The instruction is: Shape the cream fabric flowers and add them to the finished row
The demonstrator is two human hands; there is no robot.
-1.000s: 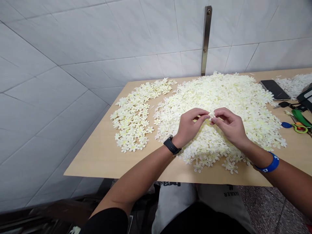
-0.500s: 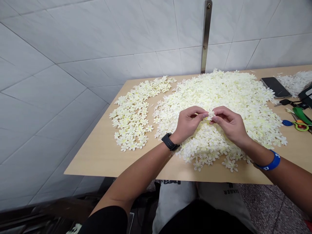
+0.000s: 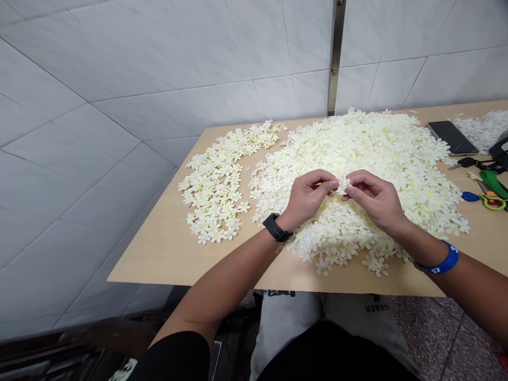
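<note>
A small cream-white artificial blossom (image 3: 343, 186) is pinched in the air between both hands, just above the middle of a large heap of identical blossoms (image 3: 357, 148). The left hand (image 3: 307, 198) closes its thumb and fingertips on the blossom's left side, and the right hand (image 3: 377, 200) closes on its right side. The two hands are almost touching, with the blossom clamped between them, though its petals hide exactly how each finger lies. A black wristwatch (image 3: 277, 227) circles the left wrist and a blue wristband (image 3: 440, 263) circles the right.

The heap covers most of a pale wooden table (image 3: 159, 259) and spills toward its near edge under the hands. To its left, and just apart from it, lies a smaller, thinner spread of blossoms (image 3: 220, 182). At the far right of the table are a black smartphone (image 3: 451, 137) and a mound of whiter blossoms (image 3: 484, 129). Nearer on the right lie scissors with yellow-green handles (image 3: 492, 201), beside a blue fob (image 3: 471, 196) and a green strap (image 3: 493, 183). A metal bracket (image 3: 336, 58) runs up the white tiled wall (image 3: 119, 79) behind the table, and the person's printed grey trousers (image 3: 357, 317) show below its near edge
</note>
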